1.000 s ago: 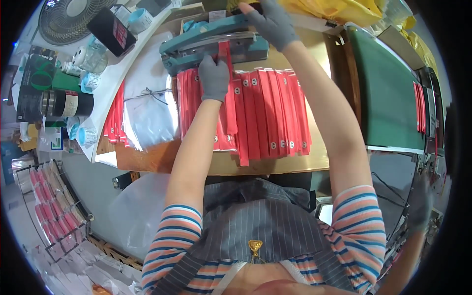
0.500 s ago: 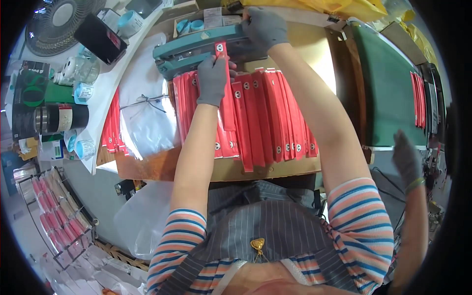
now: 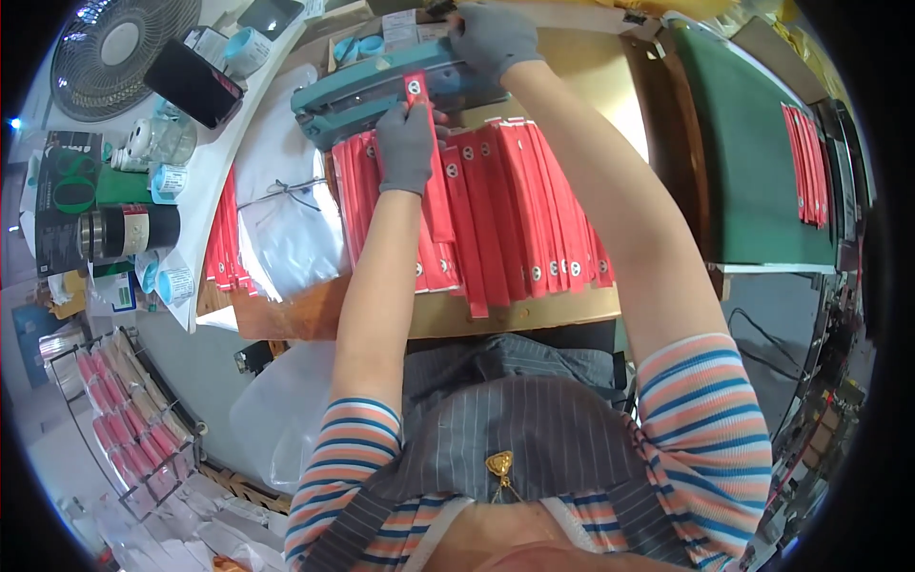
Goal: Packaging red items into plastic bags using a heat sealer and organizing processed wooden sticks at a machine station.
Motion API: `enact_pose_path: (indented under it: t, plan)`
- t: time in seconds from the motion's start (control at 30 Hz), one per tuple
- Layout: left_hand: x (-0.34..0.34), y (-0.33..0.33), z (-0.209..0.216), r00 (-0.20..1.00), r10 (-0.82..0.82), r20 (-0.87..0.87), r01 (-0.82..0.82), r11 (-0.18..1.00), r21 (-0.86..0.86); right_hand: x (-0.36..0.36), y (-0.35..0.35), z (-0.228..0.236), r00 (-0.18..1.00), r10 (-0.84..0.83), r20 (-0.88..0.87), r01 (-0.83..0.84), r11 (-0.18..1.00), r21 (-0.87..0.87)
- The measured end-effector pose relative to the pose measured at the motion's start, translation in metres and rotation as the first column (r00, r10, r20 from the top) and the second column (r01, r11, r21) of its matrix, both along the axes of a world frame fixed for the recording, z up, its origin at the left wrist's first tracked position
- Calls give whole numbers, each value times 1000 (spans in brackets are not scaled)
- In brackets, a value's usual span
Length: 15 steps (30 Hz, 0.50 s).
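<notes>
On the gold-coloured tabletop (image 3: 581, 86), a row of flat red packets (image 3: 515, 210) lies before a long teal lever-arm sealer (image 3: 357, 74). The grey-gloved right hand (image 3: 496, 43) curls around the sealer's right end. The grey-gloved left hand (image 3: 405, 148) pinches one slim red packet (image 3: 436, 195), tip at the sealer; I see its round white emblem (image 3: 415, 88).

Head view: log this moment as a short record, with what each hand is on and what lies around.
left hand: grey-gloved left hand, holding a slim red packet
held packet: upper end at the teal hand sealer
right hand: grey-gloved right hand, at the sealer's right end; exact grip unclear
in front: row of red packets
left of row: bundle of clear bags tied with dark cord
far left: phone, thermos, round fan
right: green surface bearing red strips
</notes>
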<state>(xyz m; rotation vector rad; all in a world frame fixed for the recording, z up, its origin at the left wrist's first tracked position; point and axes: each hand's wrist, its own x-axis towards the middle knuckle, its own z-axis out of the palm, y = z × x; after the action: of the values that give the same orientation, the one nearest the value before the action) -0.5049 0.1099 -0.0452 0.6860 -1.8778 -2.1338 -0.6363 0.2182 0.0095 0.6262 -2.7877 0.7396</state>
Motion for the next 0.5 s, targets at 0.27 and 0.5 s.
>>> enact_pose_path:
  t: [0.27, 0.5]
  plan:
    - [62, 32, -21, 996, 26, 85, 59, 528, -848, 108, 142, -37, 943, -165, 290, 256, 916, -309]
    - [89, 106, -35, 990, 53, 128, 74, 576, -814, 174, 119, -62, 818, -68, 572, 381, 809, -448]
